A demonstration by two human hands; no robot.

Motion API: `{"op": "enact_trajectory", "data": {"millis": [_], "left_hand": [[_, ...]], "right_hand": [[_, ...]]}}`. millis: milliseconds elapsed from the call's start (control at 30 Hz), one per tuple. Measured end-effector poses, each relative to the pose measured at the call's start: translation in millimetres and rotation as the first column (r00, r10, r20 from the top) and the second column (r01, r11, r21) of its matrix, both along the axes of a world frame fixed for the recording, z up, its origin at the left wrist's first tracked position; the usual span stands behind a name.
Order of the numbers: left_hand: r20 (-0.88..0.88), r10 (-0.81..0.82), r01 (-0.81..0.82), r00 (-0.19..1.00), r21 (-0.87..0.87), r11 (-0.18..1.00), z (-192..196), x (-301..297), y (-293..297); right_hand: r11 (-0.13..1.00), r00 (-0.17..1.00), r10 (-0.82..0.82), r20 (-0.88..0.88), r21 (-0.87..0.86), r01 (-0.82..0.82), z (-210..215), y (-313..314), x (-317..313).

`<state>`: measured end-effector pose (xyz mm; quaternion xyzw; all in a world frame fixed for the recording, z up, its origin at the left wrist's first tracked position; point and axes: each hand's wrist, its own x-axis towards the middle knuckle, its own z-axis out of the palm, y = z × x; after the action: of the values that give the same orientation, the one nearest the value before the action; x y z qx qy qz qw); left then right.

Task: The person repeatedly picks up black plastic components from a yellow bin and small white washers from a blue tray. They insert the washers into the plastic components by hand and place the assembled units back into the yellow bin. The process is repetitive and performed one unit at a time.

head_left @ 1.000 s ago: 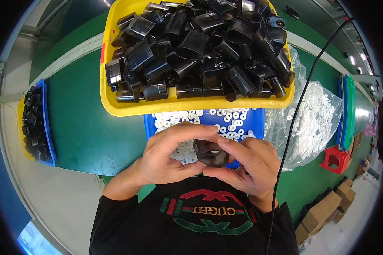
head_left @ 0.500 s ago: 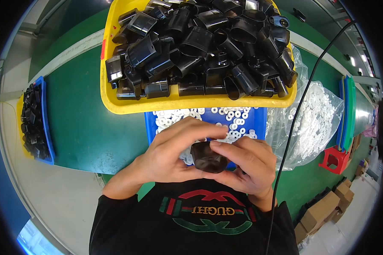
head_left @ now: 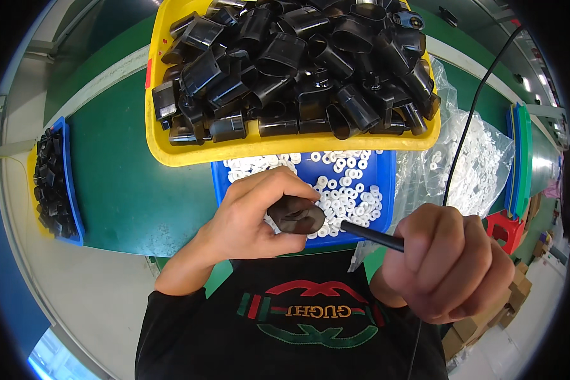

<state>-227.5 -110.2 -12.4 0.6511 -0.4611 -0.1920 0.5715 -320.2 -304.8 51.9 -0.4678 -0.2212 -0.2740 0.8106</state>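
Note:
My left hand [head_left: 247, 218] is closed around a black plastic housing [head_left: 301, 218], gripping it between thumb and fingers above the near edge of the blue tray. My right hand [head_left: 446, 263] makes a fist around a slim black rod-shaped tool [head_left: 377, 237], whose tip points left toward the housing and stays a little apart from it. White ring washers [head_left: 342, 201] lie loose in the blue tray [head_left: 389, 190] just beyond both hands. The end of the tool inside my right fist is hidden.
A yellow bin [head_left: 234, 152] heaped with black housings [head_left: 282, 57] stands at the far side. Right of the tray lies a clear bag [head_left: 481, 164] of white washers. A black cable [head_left: 472, 114] hangs down behind my right hand. Another bin [head_left: 69, 183] is at left, a red stool [head_left: 505, 233] at right.
My right hand has let go of the housing, moved right and now holds the black rod-shaped tool. My left hand keeps the housing, shifted slightly left.

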Motion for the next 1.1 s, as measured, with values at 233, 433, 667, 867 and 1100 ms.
{"op": "enact_trajectory", "data": {"millis": [233, 433, 667, 867, 1100], "left_hand": [[-0.027, 0.022, -0.019, 0.999, 0.078, 0.997, -0.5, -2.2, 1.5], [-0.053, 0.012, -0.009, 0.999, 0.052, 0.999, -7.1, -4.4, -0.4], [-0.236, -0.025, 0.041, 0.971, 0.061, 0.997, -7.2, -6.9, 0.2], [-0.273, -0.056, 0.072, 0.960, 0.047, 0.996, -5.8, -6.2, 0.2], [-0.271, -0.058, 0.085, 0.961, 0.090, 0.992, -7.4, -6.3, 2.7]], "right_hand": [[0.990, 0.965, -0.129, -0.228, 0.030, 0.139, -1.8, 33.4, 1.3], [0.999, 0.984, -0.050, -0.170, -0.005, 0.050, -19.4, 37.9, 6.0], [0.999, 0.986, -0.023, -0.164, 0.019, 0.026, -19.9, 39.7, 7.4], [1.000, 0.981, -0.012, -0.194, 0.008, 0.014, -18.1, 40.0, 7.2], [1.000, 0.977, -0.023, -0.212, -0.026, 0.018, -19.0, 41.9, 9.5]]}}
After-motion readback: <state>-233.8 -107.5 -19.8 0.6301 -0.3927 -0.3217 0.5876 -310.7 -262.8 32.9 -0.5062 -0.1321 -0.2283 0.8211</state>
